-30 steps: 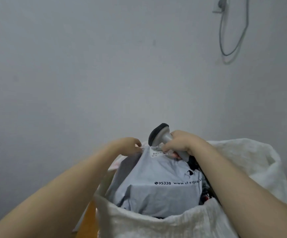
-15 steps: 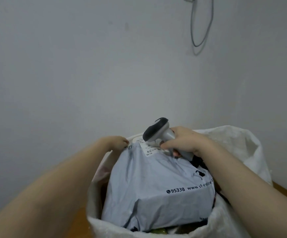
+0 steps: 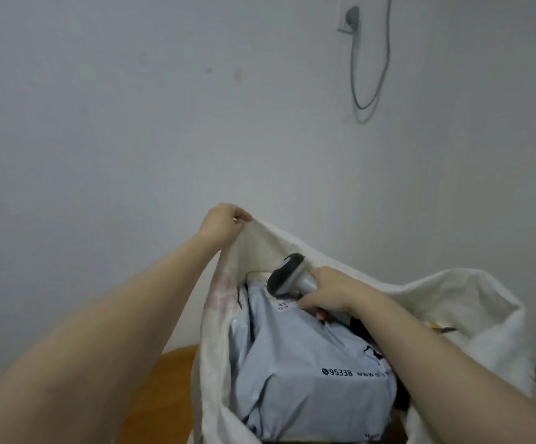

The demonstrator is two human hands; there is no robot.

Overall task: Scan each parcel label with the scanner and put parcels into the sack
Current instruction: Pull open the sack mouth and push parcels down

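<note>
Holding up the far edge of the white woven sack [image 3: 292, 248] with the left hand [image 3: 225, 224], fingers and thumb curled tight on the fabric, that edge raised high against the pale wall [image 3: 132, 123]. Gripping the grey handheld scanner [image 3: 287, 275] with its black head in the right hand [image 3: 330, 291], fingers wrapped round the handle, deep in the sack's open mouth. Aiming the head down and to the left, just above the small white label [image 3: 284, 304]. Lying inside the sack, filling most of the opening: a light-grey plastic mailer parcel [image 3: 308, 363], crumpled, printed "95338" in black, label at its far end. Perhaps touching the parcel with the right hand's lower fingers; too shadowed to tell. Standing on a brown wooden surface [image 3: 170, 379], as seen left of the sack. High on the wall, a wall socket [image 3: 351, 17] with a grey cable [image 3: 370, 100] hanging from it in a loop.
</note>
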